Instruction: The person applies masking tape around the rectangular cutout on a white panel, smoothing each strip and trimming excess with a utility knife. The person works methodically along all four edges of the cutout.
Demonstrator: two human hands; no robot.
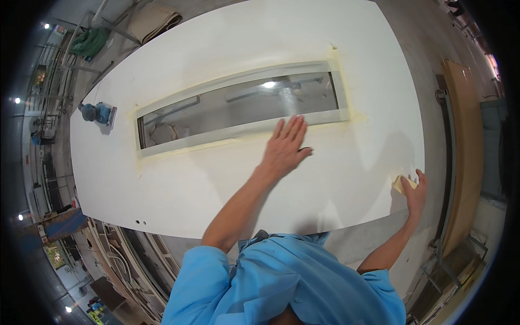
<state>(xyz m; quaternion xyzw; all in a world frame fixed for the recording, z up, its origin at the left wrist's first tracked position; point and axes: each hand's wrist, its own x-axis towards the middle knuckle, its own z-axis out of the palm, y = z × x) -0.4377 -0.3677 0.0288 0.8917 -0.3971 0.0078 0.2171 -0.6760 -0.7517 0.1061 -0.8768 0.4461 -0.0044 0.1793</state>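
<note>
A large white door panel [244, 184] lies flat in front of me, with a long narrow glass window [233, 111] set in it. Grey tape and yellowish masking tape [200, 144] run round the window. My left hand [284, 146] rests flat on the panel, fingers stretched out, its fingertips at the taped lower border of the window. At the panel's right edge, my right hand [416, 192] grips a small pale yellow piece of sandpaper [402, 184], thumb pressed on it, with fingers at the edge. Its underside is hidden.
A blue power sander [97, 113] stands on the panel's left end. Two small holes [141, 222] show near the near-left edge. Long strips and frames [127, 260] lie below left. A brown board [460, 151] leans at the right. A green bundle [90, 42] lies far left.
</note>
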